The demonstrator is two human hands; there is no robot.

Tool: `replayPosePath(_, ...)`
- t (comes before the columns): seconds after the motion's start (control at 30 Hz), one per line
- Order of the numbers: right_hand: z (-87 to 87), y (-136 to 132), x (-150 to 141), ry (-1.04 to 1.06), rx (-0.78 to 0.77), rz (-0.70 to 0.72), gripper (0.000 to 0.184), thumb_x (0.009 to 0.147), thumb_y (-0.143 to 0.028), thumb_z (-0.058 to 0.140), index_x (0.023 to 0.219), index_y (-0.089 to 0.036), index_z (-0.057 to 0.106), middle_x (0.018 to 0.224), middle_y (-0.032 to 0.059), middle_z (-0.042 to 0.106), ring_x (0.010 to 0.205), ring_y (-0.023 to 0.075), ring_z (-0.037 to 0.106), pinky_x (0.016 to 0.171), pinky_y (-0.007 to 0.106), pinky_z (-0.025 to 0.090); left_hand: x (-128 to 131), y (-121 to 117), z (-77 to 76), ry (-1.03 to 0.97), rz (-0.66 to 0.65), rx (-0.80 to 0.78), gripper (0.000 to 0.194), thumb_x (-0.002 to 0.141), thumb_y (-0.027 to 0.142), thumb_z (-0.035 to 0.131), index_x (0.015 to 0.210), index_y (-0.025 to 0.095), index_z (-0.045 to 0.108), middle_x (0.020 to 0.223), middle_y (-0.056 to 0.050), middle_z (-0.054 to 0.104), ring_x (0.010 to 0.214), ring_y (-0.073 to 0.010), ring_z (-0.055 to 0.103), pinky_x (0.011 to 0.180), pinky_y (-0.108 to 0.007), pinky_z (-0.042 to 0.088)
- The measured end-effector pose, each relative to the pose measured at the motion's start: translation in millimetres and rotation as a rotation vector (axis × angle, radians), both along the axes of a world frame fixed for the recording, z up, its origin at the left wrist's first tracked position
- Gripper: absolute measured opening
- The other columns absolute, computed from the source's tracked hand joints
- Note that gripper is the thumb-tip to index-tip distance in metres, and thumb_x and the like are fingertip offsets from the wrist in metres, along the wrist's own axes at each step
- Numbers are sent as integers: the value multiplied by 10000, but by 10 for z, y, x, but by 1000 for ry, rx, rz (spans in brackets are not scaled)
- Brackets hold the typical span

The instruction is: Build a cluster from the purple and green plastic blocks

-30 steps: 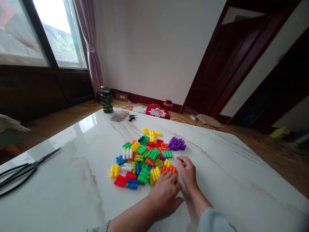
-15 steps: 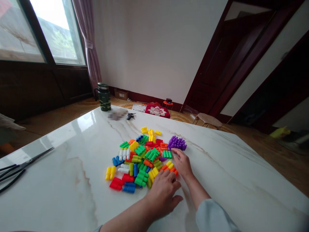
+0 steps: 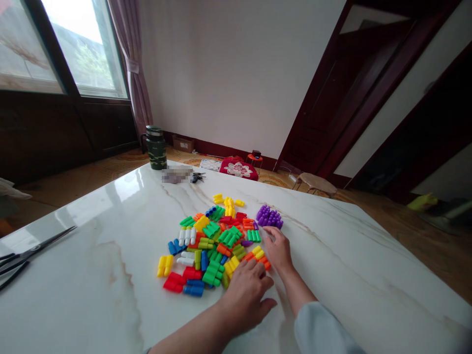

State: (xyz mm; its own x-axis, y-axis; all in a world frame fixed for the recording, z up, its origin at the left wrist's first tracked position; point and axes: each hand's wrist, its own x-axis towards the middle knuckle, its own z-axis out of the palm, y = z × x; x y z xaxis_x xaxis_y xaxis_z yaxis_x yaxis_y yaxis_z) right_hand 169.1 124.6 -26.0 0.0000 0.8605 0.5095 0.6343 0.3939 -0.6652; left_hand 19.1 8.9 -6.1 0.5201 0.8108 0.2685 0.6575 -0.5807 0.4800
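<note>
Plastic building blocks shaped like joined tubes lie in a loose heap, among them a green block [image 3: 230,237], a yellow block [image 3: 164,266] and a red block [image 3: 174,282]. At the heap's near right edge rests my left hand [image 3: 249,290], thumb spread and fingers bent over the blocks beside a yellow block [image 3: 232,266]. My right hand [image 3: 278,250] is on the right side, fingers apart, with nothing seen in it. Its fingertips are close to a small purple block [image 3: 255,225] and just below a purple cluster of blocks [image 3: 269,216].
Black-handled scissors [image 3: 27,255] lie at the left on the marble-patterned table [image 3: 92,295]. A camouflage flask [image 3: 156,148], a blurred-out item [image 3: 177,174] and keys [image 3: 198,177] occupy the far corner. Beyond it are a stool [image 3: 316,183] and a red cushion [image 3: 238,168].
The right fingertips have drawn slightly away from the small purple block beside the cluster. My left hand stays in place. The whole view has shifted a little.
</note>
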Motion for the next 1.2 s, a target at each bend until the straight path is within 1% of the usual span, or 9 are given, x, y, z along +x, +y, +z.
replayPosePath(0.07, -13, 2, 20, -5, -6, -37, 338, 749, -167, 424, 945, -173, 699, 998, 94, 701, 946, 210, 639, 929, 361, 488, 3, -3, 0, 1, 6, 5, 244, 766, 455, 695, 870, 241, 638, 984, -51, 594, 964, -244, 517, 903, -407, 405)
replayPosePath(0.3, -18, 77, 22, -38, -28, -27, 359, 717, -157, 454, 993, -168, 684, 1079, 105, 680, 1040, 231, 605, 1004, 388, 437, 3, -1, -2, -4, 5, 2, 252, 763, 457, 698, 877, 239, 642, 982, -49, 587, 966, -243, 515, 911, -408, 406)
replayPosePath(0.4, -11, 51, 20, -39, -16, -40, 341, 731, -159, 456, 999, -169, 668, 1064, 101, 671, 1017, 225, 604, 980, 367, 445, -1, 1, 16, -2, 6, 0, 243, 766, 447, 698, 872, 236, 640, 980, -51, 590, 959, -240, 517, 899, -399, 410)
replayPosePath(0.47, -10, 18, 35, -45, 12, -112, 286, 756, -172, 450, 945, -174, 665, 992, 94, 668, 954, 222, 608, 931, 353, 461, -2, 2, 28, 2, 6, -3, 242, 766, 443, 700, 870, 234, 639, 983, -53, 593, 957, -242, 518, 888, -396, 412)
replayPosePath(0.57, -24, -16, 75, -78, 57, -296, 212, 779, -201, 449, 812, -180, 657, 899, 98, 634, 903, 234, 587, 902, 357, 452, -2, 1, 41, 10, 4, -6, 250, 770, 454, 697, 871, 232, 641, 988, -60, 596, 958, -246, 519, 876, -398, 412)
replayPosePath(0.7, -65, 10, 114, -125, 24, -436, 205, 764, -220, 475, 745, -166, 672, 924, 121, 593, 914, 254, 564, 898, 368, 437, -5, -18, 61, 24, 10, -2, 258, 779, 458, 692, 883, 227, 639, 991, -52, 597, 959, -237, 520, 876, -389, 405)
replayPosePath(1.03, -36, 51, 99, -280, -116, -416, 327, 805, -248, 520, 1047, -123, 700, 1137, 136, 631, 1015, 289, 547, 877, 370, 401, -8, -24, 70, 24, 17, 30, 257, 769, 442, 710, 857, 216, 624, 954, -26, 596, 930, -220, 519, 851, -364, 401)
replayPosePath(1.13, -17, 38, 89, -290, -141, -409, 337, 809, -252, 521, 1076, -137, 691, 1190, 117, 623, 1026, 299, 539, 864, 379, 403, -6, -17, 71, 28, 18, 32, 251, 775, 439, 703, 855, 215, 623, 958, -28, 594, 931, -222, 518, 843, -363, 401)
replayPosePath(1.2, -16, 39, 90, -250, -130, -413, 318, 801, -240, 518, 1041, -130, 696, 1157, 123, 628, 1027, 293, 542, 881, 376, 404, -5, -15, 74, 30, 22, 31, 250, 773, 435, 706, 850, 213, 622, 961, -29, 592, 930, -222, 518, 839, -361, 401)
